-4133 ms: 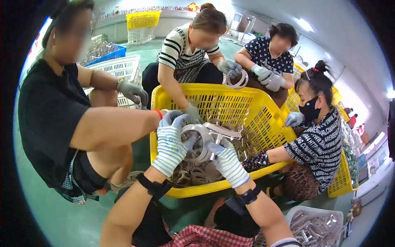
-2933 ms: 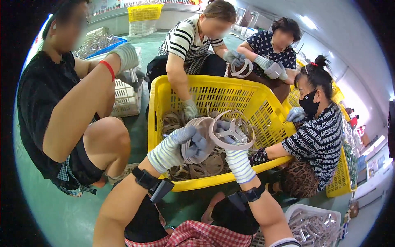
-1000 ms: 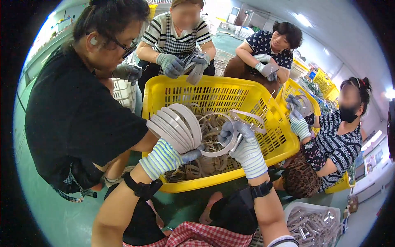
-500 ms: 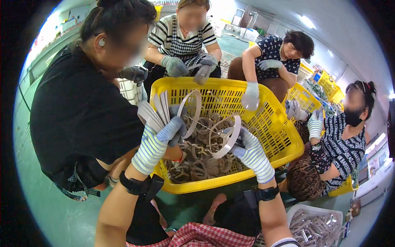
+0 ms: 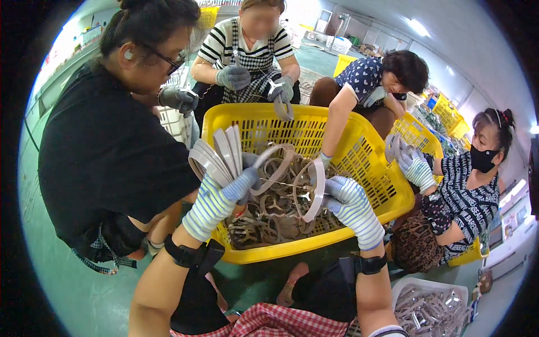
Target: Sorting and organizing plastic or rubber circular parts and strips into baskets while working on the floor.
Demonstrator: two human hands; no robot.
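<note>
My left hand (image 5: pixel 218 203), in a blue-and-white striped glove, is closed on a fanned bundle of flat grey bands (image 5: pixel 220 159). One looped grey band (image 5: pixel 282 178) extends to the right from near its fingers. My right hand (image 5: pixel 355 212), gloved alike, pinches another looped grey band (image 5: pixel 319 194), with a small three-armed silvery piece (image 5: pixel 305 196) beside it. Both hands are above a yellow slatted crate (image 5: pixel 314 247). Many similar grey loops (image 5: pixel 264 222) lie tangled inside it. Some of my fingertips are hidden.
A co-worker in black (image 5: pixel 106 151) sits close at my left. Two more co-workers sit across the crate, one with an arm (image 5: pixel 338 121) reaching in. Another person (image 5: pixel 466 185) sits at right. A white bin (image 5: pixel 400 287) of grey bands stands at lower right.
My right hand has turned and moved slightly right with its band. The left hand's bundle has shifted a little right. A co-worker's hand across has gone down into the crate.
</note>
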